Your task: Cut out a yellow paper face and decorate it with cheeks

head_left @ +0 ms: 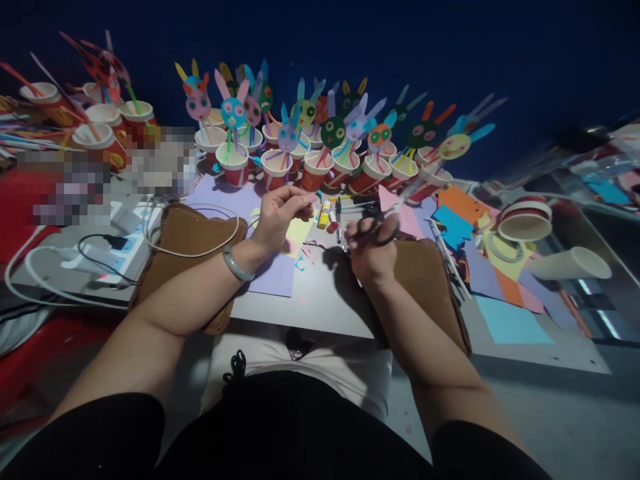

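Note:
My left hand (281, 217) is closed in a pinch on a small piece of pink paper (312, 199), above the purple and yellow sheets. A bracelet circles that wrist. In my right hand (373, 257) is a pair of scissors (385, 225), its dark handles around my fingers and its blurred blades pointing up and to the right, away from the paper piece. Between the hands lie a yellow glue stick (324, 215), its red cap (333, 227) and a black pen (339, 219). Small paper scraps (300, 263) are scattered on the white table below.
Red paper cups (233, 170) with colourful paper rabbit heads line the back, against a dark blue wall. Brown pads (187, 233) lie under both forearms. Coloured paper offcuts (500, 267) and a tape roll (525, 219) are at right; a power strip (123, 243) with white cables is at left.

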Motion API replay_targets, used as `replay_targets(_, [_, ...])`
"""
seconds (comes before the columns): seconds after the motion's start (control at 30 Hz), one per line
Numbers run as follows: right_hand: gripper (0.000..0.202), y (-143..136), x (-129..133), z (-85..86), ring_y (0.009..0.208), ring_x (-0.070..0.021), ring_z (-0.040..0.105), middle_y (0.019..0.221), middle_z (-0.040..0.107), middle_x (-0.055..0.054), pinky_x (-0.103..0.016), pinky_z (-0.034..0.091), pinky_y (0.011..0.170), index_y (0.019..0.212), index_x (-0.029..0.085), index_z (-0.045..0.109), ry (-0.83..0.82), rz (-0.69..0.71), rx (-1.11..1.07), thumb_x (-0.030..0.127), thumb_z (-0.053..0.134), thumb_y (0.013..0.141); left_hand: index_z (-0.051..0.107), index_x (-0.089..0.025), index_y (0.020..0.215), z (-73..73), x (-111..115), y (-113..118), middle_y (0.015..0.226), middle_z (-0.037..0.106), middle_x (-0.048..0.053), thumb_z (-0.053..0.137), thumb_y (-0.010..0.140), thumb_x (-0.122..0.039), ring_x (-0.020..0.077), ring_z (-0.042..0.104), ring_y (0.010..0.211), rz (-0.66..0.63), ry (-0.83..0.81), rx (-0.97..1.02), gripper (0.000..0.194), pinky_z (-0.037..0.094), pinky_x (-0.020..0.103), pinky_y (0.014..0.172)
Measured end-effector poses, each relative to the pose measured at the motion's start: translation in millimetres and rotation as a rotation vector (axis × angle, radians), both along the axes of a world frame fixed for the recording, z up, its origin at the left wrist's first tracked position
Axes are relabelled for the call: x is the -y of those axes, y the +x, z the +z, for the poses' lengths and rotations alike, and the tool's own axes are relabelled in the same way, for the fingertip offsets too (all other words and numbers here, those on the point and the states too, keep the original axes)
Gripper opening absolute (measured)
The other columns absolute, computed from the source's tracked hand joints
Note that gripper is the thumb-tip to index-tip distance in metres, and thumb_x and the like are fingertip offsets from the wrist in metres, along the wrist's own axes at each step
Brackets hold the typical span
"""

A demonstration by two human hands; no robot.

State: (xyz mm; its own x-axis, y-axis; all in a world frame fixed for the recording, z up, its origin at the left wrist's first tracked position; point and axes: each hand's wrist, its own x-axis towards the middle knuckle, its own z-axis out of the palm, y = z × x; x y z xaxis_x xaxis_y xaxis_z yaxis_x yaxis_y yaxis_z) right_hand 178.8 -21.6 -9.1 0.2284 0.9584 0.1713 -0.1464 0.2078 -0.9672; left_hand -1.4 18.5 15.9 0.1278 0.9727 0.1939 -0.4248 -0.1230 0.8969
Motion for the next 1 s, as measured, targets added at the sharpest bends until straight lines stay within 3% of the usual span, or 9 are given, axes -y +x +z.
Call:
replay_targets(0.07, [0.067, 13, -8, 8.3, 0.051, -0.0128, 0.039, 0.06, 0.039, 0.003, -0.027, 0.03, 0.044, 0.066, 0.024, 0.031, 0.041, -0.07, -0.048, 0.091, 0.033, 0.077, 0.063, -0.017, 0.069, -0.7, -2, 0, 0.059, 0.062, -0.003, 0.071, 0.074, -0.028, 0.0064, 0.058, 0.056, 0.007, -0.023, -0.016, 0.015, 0.047, 0.021, 0.058])
replay_targets(0.17, [0.068, 23, -15, 13.0, 0.046, -0.0098, 0.032, 0.06, 0.039, 0.004, -0.027, 0.034, 0.046, 0.065, 0.024, 0.031, -0.025, 0.047, -0.13, 0.091, 0.037, 0.075, 0.063, -0.017, 0.065, -3.1, -6, -3, 0.059, 0.062, -0.001, 0.071, 0.075, -0.028, 0.0066, 0.057, 0.055, -0.043, -0.047, -0.131, 0.017, 0.041, 0.021, 0.051])
replay_targets(0.33, [0.056, 9, -11, -6.3, 0.049, -0.0107, 0.039, 0.058, 0.043, 0.003, -0.027, 0.027, 0.045, 0.063, 0.024, 0.042, 0.019, 0.034, -0.001, 0.074, 0.049, 0.086, 0.068, -0.016, 0.056, -7.6, -11, -13, 0.048, 0.057, 0.001, 0.078, 0.061, -0.015, 0.0084, 0.047, 0.04, -0.603, -0.046, -0.557, 0.012, 0.031, 0.024, 0.043])
replay_targets(0.4, [0.053, 4, -8, -13.3, 0.051, -0.0117, 0.04, 0.061, 0.049, 0.002, -0.029, 0.03, 0.049, 0.064, 0.024, 0.046, 0.106, 0.024, 0.161, 0.07, 0.049, 0.09, 0.066, -0.017, 0.05, -8.4, -11, -16, 0.044, 0.055, 0.001, 0.082, 0.05, -0.009, 0.0101, 0.048, 0.037, -0.713, -0.056, -0.673, 0.017, 0.031, 0.025, 0.04])
replay_targets(0.57, [0.045, 10, -4, -13.1, 0.06, -0.0136, 0.042, 0.062, 0.049, 0.002, -0.032, 0.037, 0.062, 0.067, 0.025, 0.052, 0.264, -0.066, 0.491, 0.065, 0.063, 0.085, 0.066, -0.02, 0.047, -17.4, -6, -15, 0.04, 0.052, -0.002, 0.082, 0.048, -0.01, 0.0095, 0.043, 0.035, -0.981, 0.086, -0.836, 0.018, 0.026, 0.025, 0.038])
replay_targets(0.67, [0.049, 11, -4, -11.9, 0.06, -0.0126, 0.039, 0.063, 0.048, 0.002, -0.033, 0.037, 0.064, 0.066, 0.025, 0.051, 0.33, -0.071, 0.52, 0.068, 0.068, 0.079, 0.064, -0.021, 0.046, -29.4, -1, -14, 0.041, 0.052, -0.003, 0.082, 0.043, -0.011, 0.0101, 0.043, 0.038, -0.929, 0.102, -0.841, 0.021, 0.027, 0.026, 0.04])
replay_targets(0.77, [0.056, 7, -8, -14.9, 0.054, -0.0118, 0.038, 0.06, 0.047, 0.001, -0.033, 0.034, 0.058, 0.064, 0.026, 0.046, 0.253, -0.003, 0.404, 0.078, 0.051, 0.084, 0.061, -0.022, 0.044, -40.4, 4, -13, 0.04, 0.051, -0.004, 0.078, 0.044, -0.012, 0.01, 0.041, 0.039, -0.856, 0.122, -0.854, 0.02, 0.027, 0.026, 0.043])
replay_targets(0.9, [0.066, 9, -20, -15.6, 0.049, -0.0108, 0.035, 0.059, 0.043, 0.001, -0.032, 0.027, 0.047, 0.062, 0.027, 0.035, 0.085, -0.047, 0.216, 0.091, 0.033, 0.078, 0.062, -0.022, 0.046, -51.2, 6, -14, 0.044, 0.051, -0.004, 0.076, 0.048, -0.012, 0.0115, 0.044, 0.043, -0.916, 0.167, -0.911, 0.017, 0.031, 0.027, 0.048])
replay_targets(1.0, [0.068, 21, -27, -8.7, 0.061, -0.014, 0.049, 0.063, 0.045, -0.001, -0.031, 0.031, 0.046, 0.065, 0.027, 0.032, -0.069, -0.043, 0.059, 0.093, 0.02, 0.078, 0.063, -0.022, 0.049, -61.3, 10, -15, 0.045, 0.048, -0.003, 0.072, 0.052, -0.011, 0.0137, 0.047, 0.049, -0.641, 0.082, -0.863, 0.015, 0.034, 0.028, 0.053])
